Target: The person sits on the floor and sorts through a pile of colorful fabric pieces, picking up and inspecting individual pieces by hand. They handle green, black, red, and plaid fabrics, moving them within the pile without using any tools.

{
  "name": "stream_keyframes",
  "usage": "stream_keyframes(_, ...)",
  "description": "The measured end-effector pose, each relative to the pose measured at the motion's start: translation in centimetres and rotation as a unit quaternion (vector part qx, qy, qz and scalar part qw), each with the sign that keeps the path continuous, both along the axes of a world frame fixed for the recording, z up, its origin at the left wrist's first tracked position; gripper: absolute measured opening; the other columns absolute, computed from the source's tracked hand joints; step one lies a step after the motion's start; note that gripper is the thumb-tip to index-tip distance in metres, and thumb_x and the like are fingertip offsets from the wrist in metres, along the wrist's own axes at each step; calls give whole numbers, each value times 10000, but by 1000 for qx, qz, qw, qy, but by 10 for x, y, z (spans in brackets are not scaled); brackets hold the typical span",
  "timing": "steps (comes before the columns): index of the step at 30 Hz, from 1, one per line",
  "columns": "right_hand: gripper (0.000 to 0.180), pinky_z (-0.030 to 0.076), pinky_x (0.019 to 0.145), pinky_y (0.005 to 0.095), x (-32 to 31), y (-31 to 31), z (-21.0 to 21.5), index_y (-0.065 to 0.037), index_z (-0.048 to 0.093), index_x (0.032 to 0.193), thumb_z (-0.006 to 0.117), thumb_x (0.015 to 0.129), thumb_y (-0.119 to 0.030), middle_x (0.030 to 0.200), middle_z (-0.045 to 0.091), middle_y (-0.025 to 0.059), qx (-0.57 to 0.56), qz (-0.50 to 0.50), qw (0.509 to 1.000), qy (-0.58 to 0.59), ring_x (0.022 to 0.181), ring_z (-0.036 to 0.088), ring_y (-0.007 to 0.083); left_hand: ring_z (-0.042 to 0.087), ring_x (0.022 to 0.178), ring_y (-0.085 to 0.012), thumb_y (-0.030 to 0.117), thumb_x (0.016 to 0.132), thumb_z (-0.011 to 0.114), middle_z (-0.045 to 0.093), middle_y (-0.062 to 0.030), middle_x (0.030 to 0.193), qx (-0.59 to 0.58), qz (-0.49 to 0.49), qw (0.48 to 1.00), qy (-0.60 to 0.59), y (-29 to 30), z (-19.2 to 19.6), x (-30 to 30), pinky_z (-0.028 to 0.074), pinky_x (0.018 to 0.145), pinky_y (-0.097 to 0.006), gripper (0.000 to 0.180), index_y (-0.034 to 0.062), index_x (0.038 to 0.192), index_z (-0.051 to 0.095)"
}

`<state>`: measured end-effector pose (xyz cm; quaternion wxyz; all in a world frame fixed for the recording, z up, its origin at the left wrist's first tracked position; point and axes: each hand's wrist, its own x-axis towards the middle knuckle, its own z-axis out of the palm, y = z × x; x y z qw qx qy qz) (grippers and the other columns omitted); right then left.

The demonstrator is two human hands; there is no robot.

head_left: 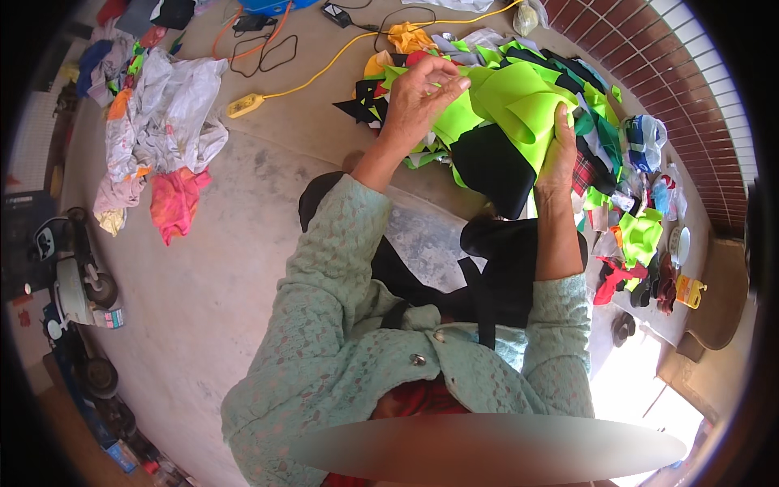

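Green cloth [519,101] atop scrap pile [604,154] on floor | our left hand [418,93] pinches its top edge, right hand [560,154] clasps its side | seems light, limp, slippery; best held by edges.

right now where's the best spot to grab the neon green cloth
Grip the neon green cloth at its free upper edge, coming from above. It curls into a loose fold there, clear of the black cloth beneath; the left hand already pinches that edge and the right hand steadies the side.
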<state>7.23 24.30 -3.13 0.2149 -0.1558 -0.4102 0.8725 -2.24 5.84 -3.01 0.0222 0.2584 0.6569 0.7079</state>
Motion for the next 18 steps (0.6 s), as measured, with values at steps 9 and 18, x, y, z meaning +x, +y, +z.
stream_keyframes(9,318,501,687,266,0,-19,-3,-33,533,1088,625,846,-218,969,616,61,93,-5,995,-21,800,608,146,449,600,-51,322,789,675,522,27,659,-135,-164,972,-97,23,4,36,352,529,-210,321,6,829,635)
stream_keyframes(18,358,521,729,311,1,-6,-6,-17,502,1120,630,835,-192,955,626,87,-32,33,999,-15,806,626,189,563,933,-136,87,817,588,613,-56,996,198,-129,943,-233,1,8,9,427,858,-283,228,1,1028,590)
